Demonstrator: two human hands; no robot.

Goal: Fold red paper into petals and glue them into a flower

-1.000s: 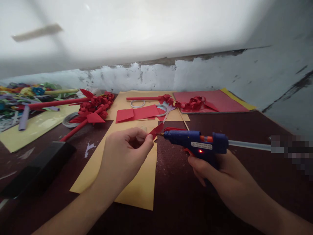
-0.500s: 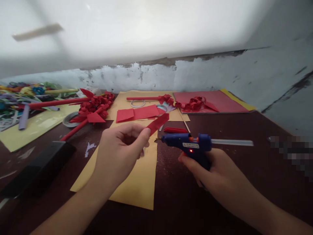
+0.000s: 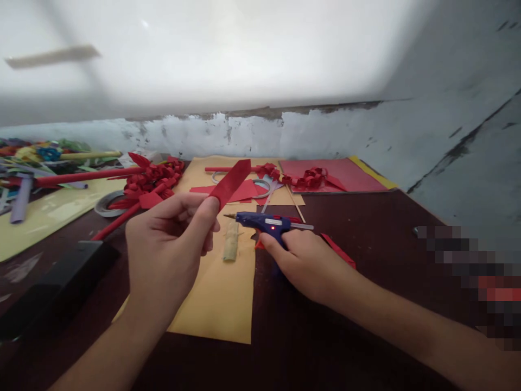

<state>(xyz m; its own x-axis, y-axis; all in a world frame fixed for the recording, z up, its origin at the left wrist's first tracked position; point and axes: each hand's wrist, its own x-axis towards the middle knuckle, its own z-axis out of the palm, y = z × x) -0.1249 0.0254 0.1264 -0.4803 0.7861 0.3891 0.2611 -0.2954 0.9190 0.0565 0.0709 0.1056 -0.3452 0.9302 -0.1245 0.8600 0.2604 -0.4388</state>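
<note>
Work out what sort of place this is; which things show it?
Probably a papercraft work table: the right hand holds a glue gun, the left hand a red paper strip, and flower-like red paper pieces lie nearby.

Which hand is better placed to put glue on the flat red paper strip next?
Probably the right: the right hand grips the blue plastic glue gun, whose nozzle points leftward below the red paper strip in this view. The left hand is occupied, pinching that strip.
</note>
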